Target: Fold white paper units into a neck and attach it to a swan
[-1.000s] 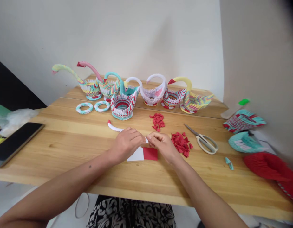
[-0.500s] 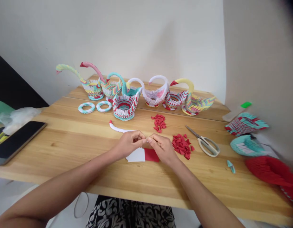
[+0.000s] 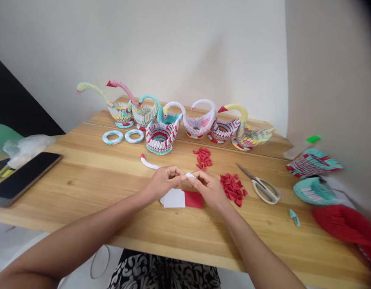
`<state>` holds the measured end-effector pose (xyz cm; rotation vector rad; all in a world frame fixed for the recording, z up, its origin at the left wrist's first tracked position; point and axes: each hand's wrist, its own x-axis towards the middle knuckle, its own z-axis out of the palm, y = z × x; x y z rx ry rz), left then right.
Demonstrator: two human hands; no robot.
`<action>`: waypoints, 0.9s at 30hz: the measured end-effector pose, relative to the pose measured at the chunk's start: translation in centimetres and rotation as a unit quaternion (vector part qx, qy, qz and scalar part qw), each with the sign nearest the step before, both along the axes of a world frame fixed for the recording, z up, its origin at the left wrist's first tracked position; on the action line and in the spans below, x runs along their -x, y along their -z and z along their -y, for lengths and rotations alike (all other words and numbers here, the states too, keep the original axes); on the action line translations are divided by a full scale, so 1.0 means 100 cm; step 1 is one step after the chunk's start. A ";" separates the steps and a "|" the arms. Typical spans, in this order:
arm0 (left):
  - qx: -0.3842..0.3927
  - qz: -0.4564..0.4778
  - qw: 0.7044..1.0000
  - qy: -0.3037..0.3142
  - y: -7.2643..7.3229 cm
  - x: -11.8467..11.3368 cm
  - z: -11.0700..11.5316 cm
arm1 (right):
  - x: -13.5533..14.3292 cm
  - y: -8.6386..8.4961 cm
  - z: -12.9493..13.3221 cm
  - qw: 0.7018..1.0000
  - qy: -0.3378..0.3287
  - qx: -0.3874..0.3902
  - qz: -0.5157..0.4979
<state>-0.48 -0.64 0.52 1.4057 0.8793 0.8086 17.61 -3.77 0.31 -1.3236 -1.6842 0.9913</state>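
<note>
Reaching in over the near edge of the table [image 3: 161,237] at six o'clock, using bare wood between the forearms. Leaving white slips [image 3: 174,199] at seven and red slips [image 3: 193,200] at six, lying flat and so seemingly unfolded. Pinching a small white paper [image 3: 190,175] at the dial's centre, thumb and finger of the left hand [image 3: 166,180] at one end, those of the right hand [image 3: 208,188] at the other (probably working mid-fold, without showing any readable crease). Counting as done, apparently, red folded pieces [image 3: 233,188] near half past three and a second red pile [image 3: 202,156] at one. Meeting scissors [image 3: 256,181] at three, narrowing room there. Finding a white neck [image 3: 149,163] lying loose at ten and a neckless-looking basket [image 3: 160,138] at eleven, presumably unfinished. Facing finished-looking swan baskets [image 3: 200,121] from ten to two, crowding the far side, but opening widest at nine, toward the phone [image 3: 29,176].
</note>
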 end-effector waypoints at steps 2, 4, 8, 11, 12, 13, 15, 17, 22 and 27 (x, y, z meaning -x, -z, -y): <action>-0.014 -0.010 1.000 0.012 0.002 0.000 0.000 | 0.000 0.002 -0.001 1.000 0.011 -0.009 0.005; -0.031 -0.028 0.999 0.010 0.003 0.000 0.000 | 0.000 0.004 -0.001 1.000 0.018 -0.012 0.010; -0.064 -0.085 0.994 0.000 0.001 0.000 0.001 | 0.002 0.005 0.001 0.999 0.042 -0.015 0.028; -0.078 -0.113 0.991 -0.002 -0.003 0.000 0.002 | 0.004 0.006 0.002 0.997 0.053 -0.036 0.036; -0.079 -0.118 0.990 -0.004 -0.004 0.000 0.002 | 0.004 0.006 0.002 0.997 0.052 -0.044 0.038; -0.080 -0.122 0.989 -0.008 -0.005 0.000 0.002 | 0.004 0.007 0.002 0.997 0.048 -0.049 0.039; -0.089 -0.130 0.987 -0.014 -0.005 0.000 0.002 | 0.004 0.008 0.001 0.997 0.040 -0.058 0.043; -0.114 -0.144 0.983 -0.022 -0.004 0.001 0.002 | 0.003 0.008 0.001 0.996 0.039 -0.066 0.046; -0.194 -0.183 0.963 -0.025 0.001 0.000 0.003 | 0.004 0.007 0.001 0.993 0.046 -0.090 0.063; -0.254 -0.197 0.947 -0.026 0.007 0.003 0.001 | 0.005 0.003 0.001 0.994 0.061 -0.080 0.050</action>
